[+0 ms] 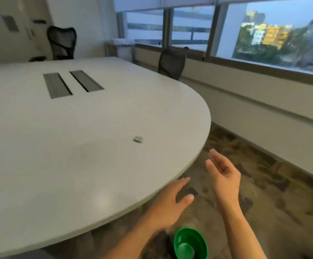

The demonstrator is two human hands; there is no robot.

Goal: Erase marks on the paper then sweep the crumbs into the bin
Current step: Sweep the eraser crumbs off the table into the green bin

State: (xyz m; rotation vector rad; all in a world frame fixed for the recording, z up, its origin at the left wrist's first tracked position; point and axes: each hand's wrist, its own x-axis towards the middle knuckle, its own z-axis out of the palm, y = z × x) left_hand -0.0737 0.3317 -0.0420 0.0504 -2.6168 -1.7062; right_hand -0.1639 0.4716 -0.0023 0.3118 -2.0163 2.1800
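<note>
Nearest, at 6 o'clock on the patterned floor: one green bin (190, 243), round, open-topped. Its inside shows only green walls and a paler green base; no crumbs can be made out in it.

Two bare hands hang just off the table's curved edge, above and beyond the bin. Left hand (172, 204) at about 6 o'clock: palm down, fingers straight and close together, thumb apart, holding nothing; the fingertips lie at the table rim, and contact with it cannot be judged. Right hand (224, 174) at about 5 o'clock: palm turned inward and up, slightly cupped, fingers straight and pressed together, holding nothing. The hands are apart from each other.

One white table (58, 146), rounded end toward the window. On it, one small grey eraser (138, 139), lying alone near centre, well apart from both hands. No paper can be made out on the surface.

Farther, at 11 o'clock: two dark rectangular cable hatches (73, 84) set side by side in the tabletop.

Beyond the table: two black mesh chairs, one (62, 43) at 11 o'clock, one (171, 63) at 1 o'clock. One white-lined bin (124, 47) stands at 12 o'clock by the window (264, 34); contents not visible.
</note>
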